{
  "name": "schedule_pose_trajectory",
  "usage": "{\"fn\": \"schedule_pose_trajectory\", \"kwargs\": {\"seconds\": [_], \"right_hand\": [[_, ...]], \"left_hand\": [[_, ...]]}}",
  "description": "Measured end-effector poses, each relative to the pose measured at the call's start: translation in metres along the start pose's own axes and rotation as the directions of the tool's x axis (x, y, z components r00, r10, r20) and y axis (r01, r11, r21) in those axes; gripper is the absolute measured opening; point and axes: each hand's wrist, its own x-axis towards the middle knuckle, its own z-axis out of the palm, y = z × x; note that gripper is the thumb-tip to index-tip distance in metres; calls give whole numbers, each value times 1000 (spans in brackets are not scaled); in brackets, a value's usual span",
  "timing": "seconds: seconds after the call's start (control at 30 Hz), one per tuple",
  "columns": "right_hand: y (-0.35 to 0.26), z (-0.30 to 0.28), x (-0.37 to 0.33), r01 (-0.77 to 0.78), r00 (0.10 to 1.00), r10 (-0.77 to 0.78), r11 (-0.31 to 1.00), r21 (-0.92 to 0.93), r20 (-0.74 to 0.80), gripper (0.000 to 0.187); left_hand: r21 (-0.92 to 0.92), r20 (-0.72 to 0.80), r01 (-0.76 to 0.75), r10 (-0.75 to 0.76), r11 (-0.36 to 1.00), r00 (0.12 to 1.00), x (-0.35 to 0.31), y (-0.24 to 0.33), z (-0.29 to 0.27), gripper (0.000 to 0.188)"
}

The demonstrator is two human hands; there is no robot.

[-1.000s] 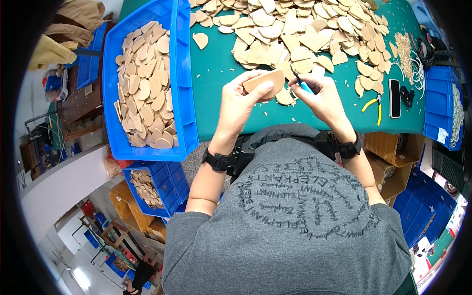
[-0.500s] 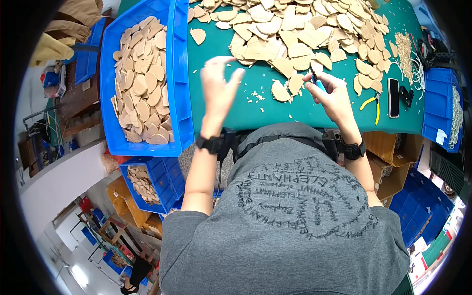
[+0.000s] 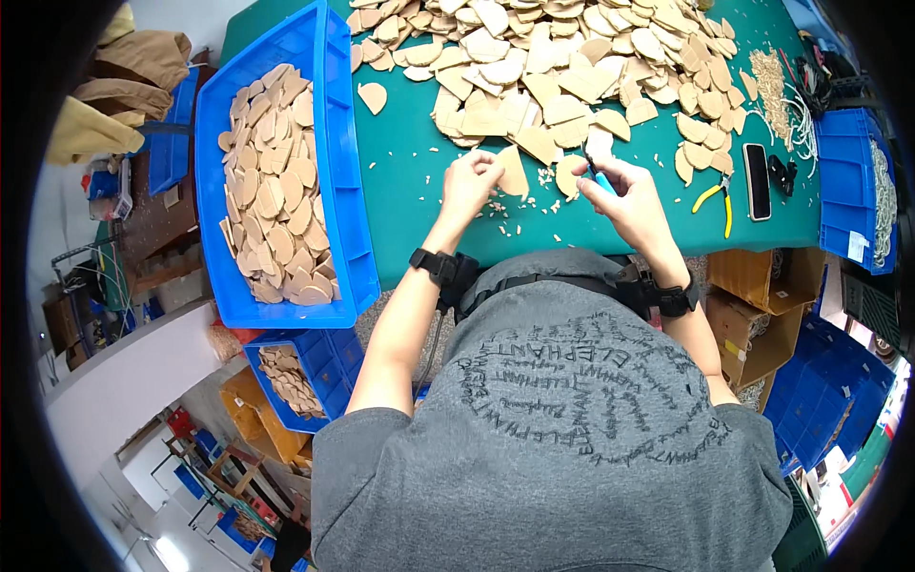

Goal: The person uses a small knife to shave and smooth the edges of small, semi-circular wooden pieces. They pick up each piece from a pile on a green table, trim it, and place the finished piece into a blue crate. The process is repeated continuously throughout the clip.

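Note:
My left hand [image 3: 470, 186] is closed on the edge of a flat tan piece [image 3: 513, 173], which has a rounded side and a pointed corner. To its right, my right hand [image 3: 624, 195] grips a small blue-handled hand tool [image 3: 603, 181], probably cutters; its dark jaws point away from me and are hard to make out. Just left of the tool lies another rounded tan piece [image 3: 569, 177]. Small pale scraps [image 3: 545, 177] are scattered between and below the hands. Beyond them spreads a big heap of similar tan pieces [image 3: 543, 86], many half-round, on the green tabletop [image 3: 410, 205].
At left stands a blue crate [image 3: 343, 191] holding many tan pieces. Yellow-handled pliers [image 3: 726, 205] and a phone [image 3: 757, 181] lie at right, near a pile of thin scraps [image 3: 770, 91]. Another blue bin [image 3: 848, 191] stands farther right. Cardboard boxes [image 3: 743, 329] sit below the table edge.
My left hand has moved right and towards the middle, from open and empty to closed on a tan piece. My right hand still holds the blue-handled tool, slightly lower and left.

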Motion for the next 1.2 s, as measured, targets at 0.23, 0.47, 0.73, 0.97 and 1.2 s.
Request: {"fn": "schedule_pose_trajectory", "kwargs": {"seconds": [0.23, 0.47, 0.73, 0.97, 1.2], "right_hand": [[-21, 14, -2, 9, 979, 29, 983, -184, 204, 29], [-32, 19, 0, 83, 971, -25, 968, -239, 236, 32], [-40, 33, 2, 124, 982, -94, 975, -182, 164, 31], [-34, 38, 4, 156, 983, -142, 979, -127, 115, 28], [-37, 39, 5, 153, 985, -142, 981, -119, 96, 24]], "left_hand": [[-640, 143, 29, 82, 768, 986, -53, 72, -27, 47], [-700, 27, -44, 88, 712, 996, -72, 90, -29, 31], [-702, -17, -96, 119, 706, 993, -79, 92, -22, 28], [-685, -83, -155, 135, 712, 987, -83, 98, -18, 27], [-651, -156, -227, 166, 724, 974, -83, 97, -15, 29]]}}
